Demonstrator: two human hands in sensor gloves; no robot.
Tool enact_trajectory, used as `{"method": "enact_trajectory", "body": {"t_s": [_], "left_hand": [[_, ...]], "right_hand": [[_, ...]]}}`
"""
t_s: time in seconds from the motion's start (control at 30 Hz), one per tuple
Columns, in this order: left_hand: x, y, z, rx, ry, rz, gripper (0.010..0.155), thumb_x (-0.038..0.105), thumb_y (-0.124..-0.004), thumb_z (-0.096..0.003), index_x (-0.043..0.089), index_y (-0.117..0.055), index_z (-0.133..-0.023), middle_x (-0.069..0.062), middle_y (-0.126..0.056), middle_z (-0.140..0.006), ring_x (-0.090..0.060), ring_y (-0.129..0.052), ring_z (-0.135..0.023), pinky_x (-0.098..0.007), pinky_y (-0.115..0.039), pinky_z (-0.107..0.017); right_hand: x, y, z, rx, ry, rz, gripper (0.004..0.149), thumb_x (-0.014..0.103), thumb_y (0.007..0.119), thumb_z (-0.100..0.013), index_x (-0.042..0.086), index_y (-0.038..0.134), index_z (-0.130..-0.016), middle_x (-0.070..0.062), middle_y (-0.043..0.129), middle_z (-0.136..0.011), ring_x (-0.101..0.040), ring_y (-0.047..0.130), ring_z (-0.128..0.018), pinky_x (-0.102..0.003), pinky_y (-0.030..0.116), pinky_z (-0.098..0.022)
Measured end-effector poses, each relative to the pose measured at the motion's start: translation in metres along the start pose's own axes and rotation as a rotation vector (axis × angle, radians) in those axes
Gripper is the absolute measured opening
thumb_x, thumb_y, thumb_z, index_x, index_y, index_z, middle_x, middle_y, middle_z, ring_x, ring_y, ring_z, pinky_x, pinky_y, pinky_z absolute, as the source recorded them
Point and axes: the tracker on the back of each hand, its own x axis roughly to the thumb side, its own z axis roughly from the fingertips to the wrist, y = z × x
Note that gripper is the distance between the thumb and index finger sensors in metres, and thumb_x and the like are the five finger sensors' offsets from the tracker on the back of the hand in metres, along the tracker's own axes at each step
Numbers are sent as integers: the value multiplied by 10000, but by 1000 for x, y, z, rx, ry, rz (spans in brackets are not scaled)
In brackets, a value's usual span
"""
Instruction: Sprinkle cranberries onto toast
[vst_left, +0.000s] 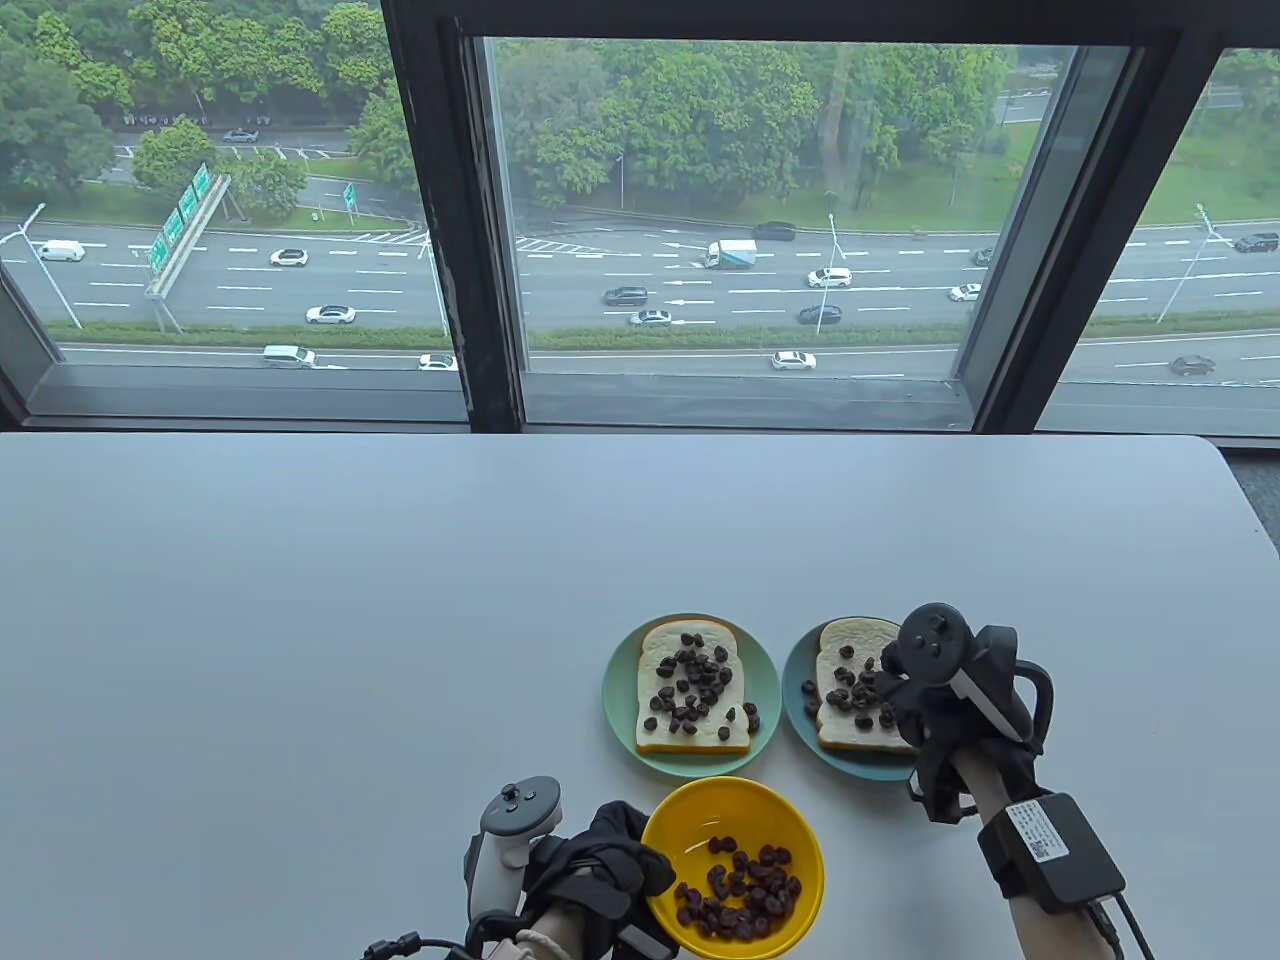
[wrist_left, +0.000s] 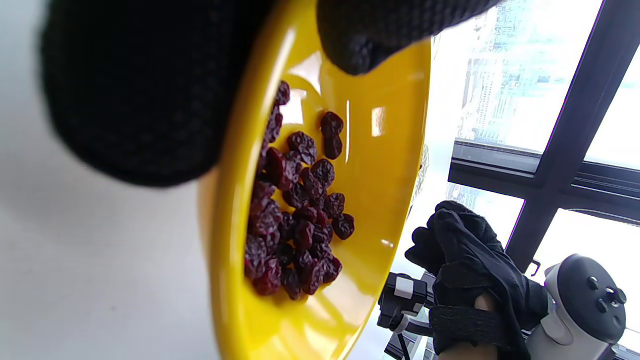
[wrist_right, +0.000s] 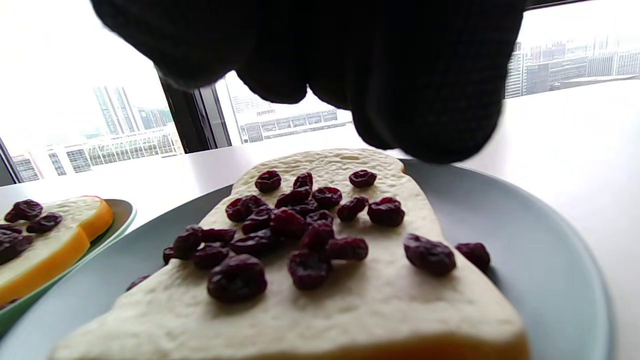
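Observation:
A yellow bowl (vst_left: 700, 815) holding dried cranberries (vst_left: 740, 890) sits at the table's front edge. My left hand (vst_left: 600, 865) grips its left rim, with a fingertip (wrist_left: 360, 45) over the rim in the left wrist view. Two slices of toast lie on plates behind it: the left toast (vst_left: 690, 715) on a green plate (vst_left: 620, 700), the right toast (vst_left: 850, 735) on a blue plate (vst_left: 800, 700). Both carry scattered cranberries. My right hand (vst_left: 915, 700) hovers over the right toast (wrist_right: 350, 295), fingers (wrist_right: 430, 100) bunched together just above it. I cannot tell if they hold cranberries.
The white table (vst_left: 350, 620) stretches to the left and back. A large window (vst_left: 720, 200) runs along its far edge. The table's right edge (vst_left: 1250, 510) curves off near the right plate.

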Motion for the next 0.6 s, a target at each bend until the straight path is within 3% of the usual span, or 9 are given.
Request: {"method": "enact_trajectory", "body": {"t_s": [0.1, 0.3, 0.4, 0.47, 0.6], "left_hand": [[0, 0, 0, 2, -4, 4, 526, 193, -774, -385, 191, -503, -836, -212, -627, -686, -359, -778, -391, -361, -970, -131], [1, 3, 1, 24, -21, 18, 526, 194, -773, -387, 192, -500, -836, -210, -625, -688, -357, -779, -393, -360, -971, -135], [2, 3, 2, 30, -28, 24, 526, 194, -773, -388, 193, -499, -837, -210, -625, -689, -357, -779, -395, -360, -972, -136], [2, 4, 3, 35, -35, 26, 526, 191, -773, -387, 192, -500, -836, -210, -625, -689, -358, -779, -396, -362, -972, -136], [3, 3, 4, 56, -50, 17, 528, 187, -779, -383, 191, -503, -833, -213, -625, -686, -362, -779, -393, -366, -974, -134]], "right_hand": [[31, -9, 14, 49, -139, -70, 474, 434, 750, -353, 276, 735, -800, -70, 737, -843, -251, 935, -602, -244, 942, -343], [109, -13, 64, 385, -576, -256, 635, 441, 774, -350, 264, 580, -929, -128, 615, -935, -328, 834, -739, -300, 890, -459], [135, -4, 88, 541, -699, -112, 709, 435, 781, -350, 266, 479, -969, -149, 530, -972, -369, 761, -797, -317, 855, -505], [146, 8, 102, 632, -728, 73, 760, 441, 780, -350, 272, 400, -986, -168, 450, -994, -398, 686, -839, -329, 824, -537], [152, 29, 115, 680, -738, 215, 827, 449, 790, -334, 307, 304, -988, -203, 323, -1008, -428, 599, -866, -336, 782, -563]]}}
